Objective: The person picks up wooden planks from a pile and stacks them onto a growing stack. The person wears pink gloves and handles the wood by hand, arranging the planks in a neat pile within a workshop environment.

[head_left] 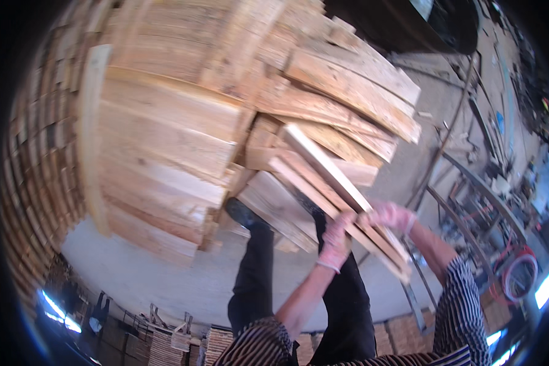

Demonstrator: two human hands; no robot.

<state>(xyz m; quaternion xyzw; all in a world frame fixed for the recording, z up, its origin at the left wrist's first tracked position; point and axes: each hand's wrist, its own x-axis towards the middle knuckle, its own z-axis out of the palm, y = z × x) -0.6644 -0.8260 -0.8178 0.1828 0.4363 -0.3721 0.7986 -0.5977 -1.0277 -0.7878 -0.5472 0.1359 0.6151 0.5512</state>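
Two or more boards sit between my hands; any marks on them are too blurred for me to read. From my remote view, the left forearm reaches up and rightward from the lower edge, and the left hand is wrapped round the boards' left side. The right arm, bent at the elbow, comes from the lower right; the right hand pinches their other side, its fingertips smeared by blur. I have the boards in front of the dark-trousered legs, beside the stack. Their long axis runs diagonally: far ends point up and left toward the loose planks, near ends down and right.
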